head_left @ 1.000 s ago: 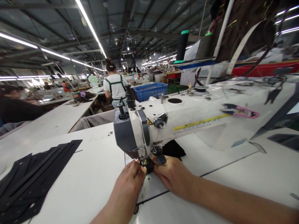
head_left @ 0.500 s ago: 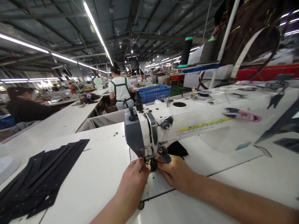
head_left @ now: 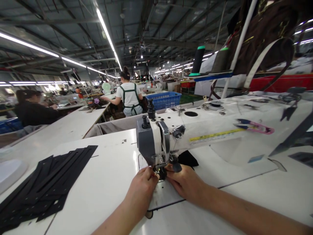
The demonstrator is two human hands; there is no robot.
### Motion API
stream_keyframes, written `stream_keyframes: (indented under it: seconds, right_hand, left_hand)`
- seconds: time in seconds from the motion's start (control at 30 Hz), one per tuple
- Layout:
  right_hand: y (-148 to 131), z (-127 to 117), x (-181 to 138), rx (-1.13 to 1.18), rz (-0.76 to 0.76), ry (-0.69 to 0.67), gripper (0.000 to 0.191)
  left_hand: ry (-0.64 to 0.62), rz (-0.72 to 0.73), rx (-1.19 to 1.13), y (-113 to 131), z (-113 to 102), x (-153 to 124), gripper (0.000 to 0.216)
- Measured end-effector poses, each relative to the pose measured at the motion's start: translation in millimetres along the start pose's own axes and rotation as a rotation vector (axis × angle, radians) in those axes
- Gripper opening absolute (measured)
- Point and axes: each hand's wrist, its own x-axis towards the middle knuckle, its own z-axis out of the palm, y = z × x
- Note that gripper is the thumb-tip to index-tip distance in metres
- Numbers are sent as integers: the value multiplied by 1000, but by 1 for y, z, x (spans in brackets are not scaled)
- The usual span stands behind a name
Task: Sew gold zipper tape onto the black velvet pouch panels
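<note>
Sewing machine (head_left: 210, 120), white, on pale tabletop (head_left: 110, 169). Beneath machine's left end: small dark piece (head_left: 162, 173), mostly hidden. Left hand (head_left: 143, 184) at that end's near left, fingertips bunched by the piece; right hand (head_left: 187, 179) opposite, fingers curled in. Exact grips obscured. Black fabric (head_left: 187, 158) under machine's arm. Fanned black strips (head_left: 53, 182), punched, well left of machine. Pink-handled snips (head_left: 260, 127), yellow measuring tape (head_left: 216, 134) on machine's front. Beyond machine: blue basket (head_left: 166, 99), co-worker (head_left: 130, 94) in green apron, back turned.

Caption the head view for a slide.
Left hand and right hand close together at a sewing machine; overlapping black pieces at left.
</note>
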Motion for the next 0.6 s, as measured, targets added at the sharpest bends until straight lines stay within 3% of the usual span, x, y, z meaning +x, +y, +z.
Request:
stream_keyframes:
  seconds: [0.17,0.27,0.33,0.47,0.53,0.6]
  right_hand:
    - [-2,0,1,46,-12,-7,24]
    - [7,-13,1,81,-48,-102,22]
    - [16,-27,-2,-51,-27,-131,20]
    - [14,-42,-21,-491,124,-140,14]
    - [-6,-40,-38,-489,114,-160,16]
    - [-36,-38,-58,-329,83,-131,17]
  left_hand:
    - [53,1,-13,-1,2,-1,17]
    - [65,12,-38,-4,0,0,15]
    - [82,32,-22,-2,-7,1,14]
    - [76,142,40,29,-24,1,13]
    - [-6,192,8,51,-29,1,20]
    - [-102,199,-58,69,-27,1,32]
